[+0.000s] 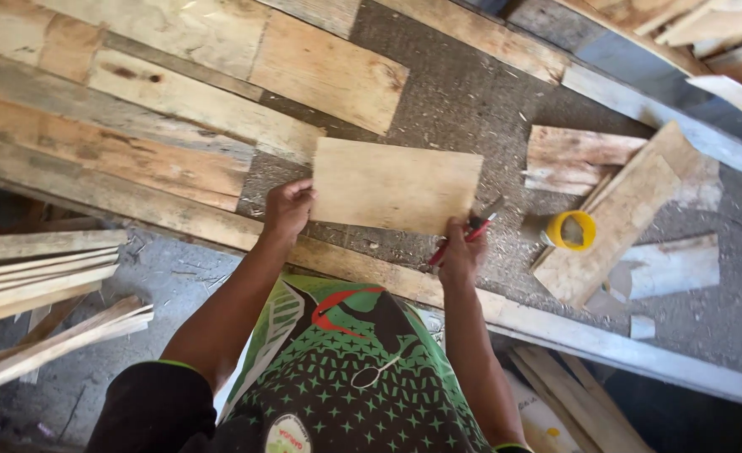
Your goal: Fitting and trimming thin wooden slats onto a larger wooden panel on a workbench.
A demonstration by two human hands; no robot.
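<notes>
While both arms reach forward over the bench, the person holds a thin rectangular board (396, 184) flat above the worktop, near the middle of the scene. Its face is pale tan, smooth and plain, with straight-cut edges and only faint grain. The left hand (288, 208) pinches the board's edge at nine o'clock, fingers closed on it. The right hand (461, 252) presses against the lower edge at about five o'clock and is also wrapped around a red-handled tool (469, 232), whose dark tip juts up beside the board's corner; what kind of tool it is I cannot tell.

Beneath lies a grey bench top (463, 101), speckled with sawdust and wood chips. From nine to twelve o'clock of the board lie rough, weathered planks (136, 126), some reddish, some bleached. At three o'clock sits a small yellow ring-shaped thing (574, 230), touching a broad offcut (614, 226) that lies on a slant, with smaller scraps (576, 155) just beyond it. A long pale batten (555, 323) runs along the near edge of the bench. Down at seven o'clock, thin slats (44, 277) are stacked below bench level over a dusty grey floor (161, 285).
</notes>
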